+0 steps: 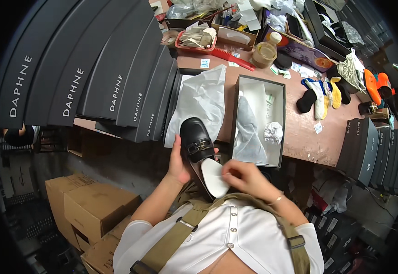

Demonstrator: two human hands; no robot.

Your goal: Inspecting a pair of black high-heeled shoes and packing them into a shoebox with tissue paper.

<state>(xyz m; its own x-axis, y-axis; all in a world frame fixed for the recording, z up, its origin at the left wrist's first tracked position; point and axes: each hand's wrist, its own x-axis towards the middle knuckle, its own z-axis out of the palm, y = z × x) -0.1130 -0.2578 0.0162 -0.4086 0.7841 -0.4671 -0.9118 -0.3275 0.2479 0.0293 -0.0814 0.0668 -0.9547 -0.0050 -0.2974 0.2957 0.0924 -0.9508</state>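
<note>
A black loafer (195, 134) with a metal buckle across its strap points away from me, held over the table's near edge. My left hand (179, 160) wraps round its side, with fingertips showing on the far side of the shoe. A white insole (213, 177) lies at the shoe's heel opening, its front end tucked inside. My right hand (246, 177) pinches the right edge of that insole between thumb and fingers. Just beyond the loafer lies crumpled white tissue paper (201, 93). Right of it, an open shoe box (283, 123) holds a tissue-wrapped bundle (248, 130) and a balled paper (273, 132).
Dark shoe boxes (102, 75) stand in a row at left, more (368, 148) at right. A red tray (195, 42), red brush (233, 59), glue jar (265, 51) and small cloth pieces (320, 96) sit on the table (306, 145). Cardboard cartons (94, 205) are stacked lower left.
</note>
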